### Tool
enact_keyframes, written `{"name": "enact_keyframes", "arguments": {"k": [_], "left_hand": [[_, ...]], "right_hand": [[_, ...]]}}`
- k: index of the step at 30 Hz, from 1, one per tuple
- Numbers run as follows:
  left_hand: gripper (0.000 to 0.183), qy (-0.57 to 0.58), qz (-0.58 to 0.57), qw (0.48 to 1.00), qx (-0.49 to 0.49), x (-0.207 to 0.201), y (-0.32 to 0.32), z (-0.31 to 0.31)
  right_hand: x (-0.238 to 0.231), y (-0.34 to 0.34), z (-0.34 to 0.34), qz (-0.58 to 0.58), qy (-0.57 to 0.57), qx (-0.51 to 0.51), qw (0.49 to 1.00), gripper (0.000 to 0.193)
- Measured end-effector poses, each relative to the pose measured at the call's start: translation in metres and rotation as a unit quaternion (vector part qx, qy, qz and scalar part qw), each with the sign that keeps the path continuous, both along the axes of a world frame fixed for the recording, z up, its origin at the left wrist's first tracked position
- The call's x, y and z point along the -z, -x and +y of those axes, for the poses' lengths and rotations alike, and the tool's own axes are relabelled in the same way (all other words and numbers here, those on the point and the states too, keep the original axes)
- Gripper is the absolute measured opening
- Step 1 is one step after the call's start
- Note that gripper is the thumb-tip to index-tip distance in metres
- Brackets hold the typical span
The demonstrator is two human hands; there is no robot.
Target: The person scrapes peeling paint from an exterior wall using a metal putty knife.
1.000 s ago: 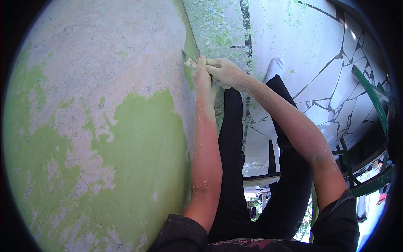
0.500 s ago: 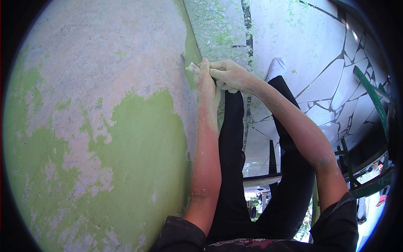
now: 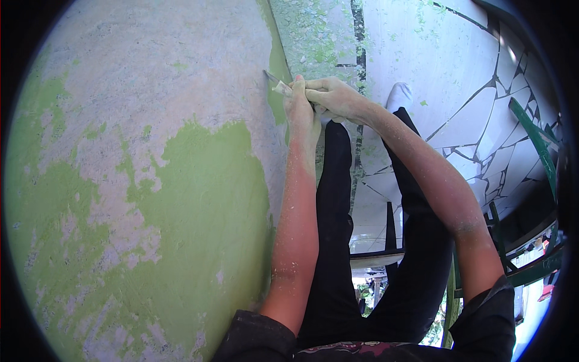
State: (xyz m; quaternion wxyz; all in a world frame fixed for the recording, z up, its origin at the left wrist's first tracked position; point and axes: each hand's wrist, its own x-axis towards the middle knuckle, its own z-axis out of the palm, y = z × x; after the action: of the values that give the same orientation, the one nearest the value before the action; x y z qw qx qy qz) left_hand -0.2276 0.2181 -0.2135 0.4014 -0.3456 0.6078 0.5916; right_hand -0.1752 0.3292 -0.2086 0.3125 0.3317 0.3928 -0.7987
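A scraper (image 3: 281, 88) with a thin dark blade and a pale, dust-coated section points up and left, its tip against the peeling wall (image 3: 199, 199) or very close to it. My left hand (image 3: 300, 111) is closed round the scraper, its thumb lying along the top. Beside it, my right hand (image 3: 338, 99) is closed at the handle end. Fingers of both hands hide most of the handle. Green paint still covers large patches of the wall, while pale bare plaster shows above and between them. Dust coats both hands and forearms.
Green paint flakes (image 3: 313, 42) litter the tiled floor (image 3: 458, 78) along the wall's foot. My legs in black trousers (image 3: 335, 199) stretch out, with a white-socked foot (image 3: 399, 95) on the floor. Green chair-like frames (image 3: 535, 136) stand at the right.
Both hands and the scraper have shifted slightly up and to the right along the wall's edge. Their hold looks the same.
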Motion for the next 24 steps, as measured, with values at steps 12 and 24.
{"name": "enact_keyframes", "arguments": {"k": [12, 24], "left_hand": [[0.020, -0.034, -0.027, 0.999, -0.010, 0.019, 0.009, -0.011], [0.019, -0.003, -0.021, 0.999, 0.024, 0.027, -0.001, -0.025]], "right_hand": [[0.018, 0.008, -0.007, -0.029, 0.008, -0.001, 1.000, 0.031], [0.030, -0.005, -0.016, -0.044, 0.082, 0.020, 0.995, 0.035]]}}
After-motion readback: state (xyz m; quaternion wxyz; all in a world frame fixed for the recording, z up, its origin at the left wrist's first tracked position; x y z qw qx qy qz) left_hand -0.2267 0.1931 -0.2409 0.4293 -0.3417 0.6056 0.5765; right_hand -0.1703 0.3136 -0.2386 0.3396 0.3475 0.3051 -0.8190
